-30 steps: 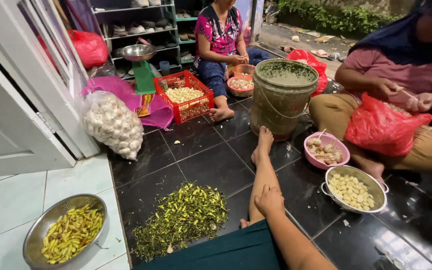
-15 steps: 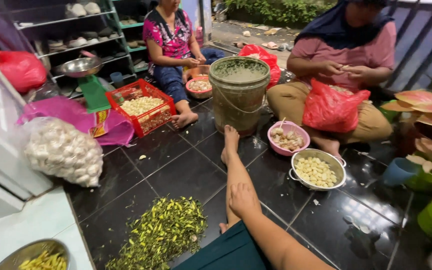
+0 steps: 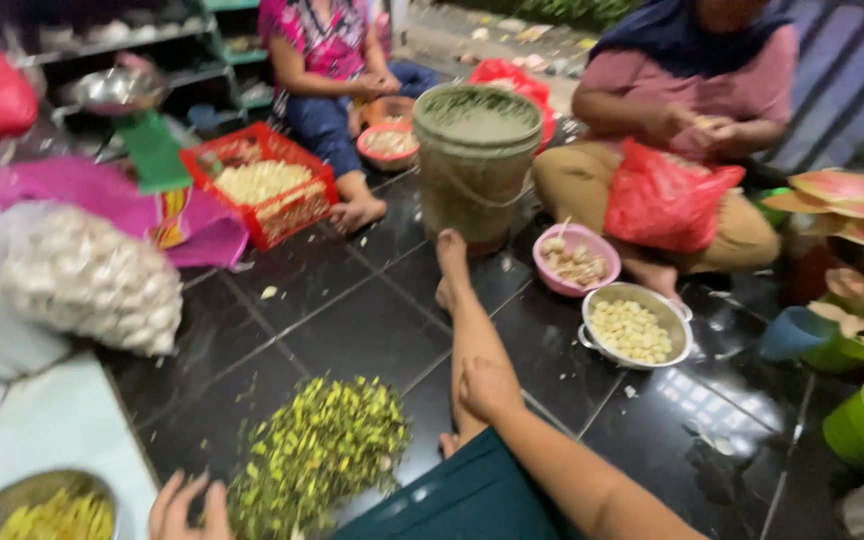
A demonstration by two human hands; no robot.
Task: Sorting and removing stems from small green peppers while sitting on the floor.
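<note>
My right hand [image 3: 487, 387] rests as a loose fist on my outstretched leg [image 3: 462, 300], holding nothing I can see. My left hand [image 3: 188, 508] shows at the bottom edge with fingers spread, beside a heap of green and yellow stems [image 3: 317, 452] on the dark tiled floor. At the lower left corner, on a white tile step, stands a metal bowl of yellow-green chillies [image 3: 37, 510]. A metal colander of peeled garlic cloves [image 3: 636, 328] and a pink bowl of garlic [image 3: 574, 259] sit to the right of my foot.
Two people sit across from me, each working with their hands: one behind a red crate of garlic [image 3: 264, 193], one with a red plastic bag [image 3: 664, 195] in the lap. A green bucket [image 3: 478, 160] stands ahead. A net sack of garlic [image 3: 87, 280] lies left, plant pots [image 3: 857, 425] right.
The view has swung right and downward. My left hand has come into sight at the bottom edge. My right hand stays on my leg.
</note>
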